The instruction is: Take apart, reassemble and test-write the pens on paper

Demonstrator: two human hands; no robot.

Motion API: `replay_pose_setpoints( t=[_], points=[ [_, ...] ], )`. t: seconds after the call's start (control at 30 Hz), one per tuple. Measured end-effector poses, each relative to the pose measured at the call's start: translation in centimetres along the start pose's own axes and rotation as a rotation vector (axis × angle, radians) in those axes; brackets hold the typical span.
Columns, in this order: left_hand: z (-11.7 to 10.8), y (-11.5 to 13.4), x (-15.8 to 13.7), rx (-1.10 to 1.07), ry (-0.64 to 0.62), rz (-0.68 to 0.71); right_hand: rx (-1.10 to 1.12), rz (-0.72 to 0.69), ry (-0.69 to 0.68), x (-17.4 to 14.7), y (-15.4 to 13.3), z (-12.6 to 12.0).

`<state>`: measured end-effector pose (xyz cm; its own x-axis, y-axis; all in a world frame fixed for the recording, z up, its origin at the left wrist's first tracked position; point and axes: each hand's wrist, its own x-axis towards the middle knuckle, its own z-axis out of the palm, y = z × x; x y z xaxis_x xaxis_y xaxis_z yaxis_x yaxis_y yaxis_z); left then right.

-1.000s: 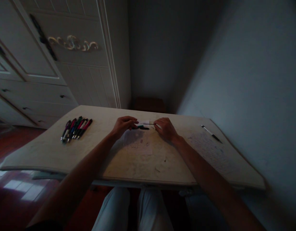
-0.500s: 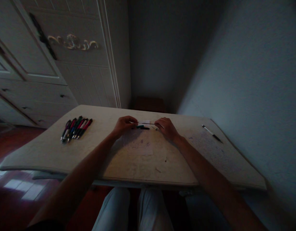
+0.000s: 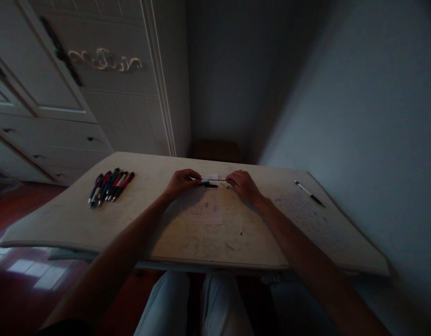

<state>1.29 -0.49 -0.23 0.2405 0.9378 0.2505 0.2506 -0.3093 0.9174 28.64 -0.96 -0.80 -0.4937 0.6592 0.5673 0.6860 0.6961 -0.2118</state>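
Between my two hands stretches a thin, dark pen refill (image 3: 217, 179), held level just above the table. My left hand (image 3: 181, 183) pinches its left end, fingers closed. At the other end my right hand (image 3: 244, 185) is closed on it too. Below the refill, close to my left fingertips, are a teal pen part (image 3: 204, 183) and a black pen part (image 3: 211, 186). Tiny pen pieces (image 3: 228, 187) lie by my right fingers, too small to make out. A lined paper sheet (image 3: 205, 217) with scribbles lies under this spot, partly in shadow.
Several pens (image 3: 110, 186) of mixed colours lie bunched on the left of the table (image 3: 138, 224). A white and black pen (image 3: 309, 193) rests at the right, near ink scribbles on the tabletop. A white cabinet (image 3: 117, 107) stands behind left; a wall (image 3: 358, 116) borders the right.
Both hands keep their hold on the refill with hardly any shift. My left fingertips now cover a bit more of the teal part.
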Motion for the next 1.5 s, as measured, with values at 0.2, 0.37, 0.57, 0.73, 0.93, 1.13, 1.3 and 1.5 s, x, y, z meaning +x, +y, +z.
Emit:
replay_pose_setpoints(
  t=[0.2, 0.37, 0.57, 0.73, 0.93, 1.13, 1.3, 1.5],
  points=[
    [0.08, 0.11, -0.09, -0.009, -0.005, 0.009, 0.003, -0.006, 0.005, -0.01, -0.05, -0.03],
    [0.07, 0.12, -0.13, 0.022, -0.015, 0.005, 0.019, -0.012, -0.001, -0.01, -0.18, -0.15],
    [0.20, 0.51, -0.42, 0.077, -0.021, -0.013, 0.028, -0.031, -0.006, -0.03, -0.22, -0.20],
    [0.34, 0.80, -0.63, 0.124, -0.007, -0.017, 0.019, -0.028, 0.001, -0.07, -0.17, -0.18],
    [0.41, 0.95, -0.65, 0.156, 0.000, -0.035, 0.029, -0.009, -0.012, -0.07, -0.19, -0.24],
    [0.37, 0.59, -0.53, 0.143, 0.008, 0.000, 0.029, -0.008, -0.022, -0.04, -0.40, -0.45],
    [0.30, 0.42, -0.50, 0.104, -0.005, 0.002, 0.011, -0.010, -0.036, -0.02, -0.60, -0.52],
    [0.31, 0.39, -0.57, 0.209, -0.012, 0.028, 0.013, -0.008, -0.017, -0.02, -0.56, -0.50]
  ],
)
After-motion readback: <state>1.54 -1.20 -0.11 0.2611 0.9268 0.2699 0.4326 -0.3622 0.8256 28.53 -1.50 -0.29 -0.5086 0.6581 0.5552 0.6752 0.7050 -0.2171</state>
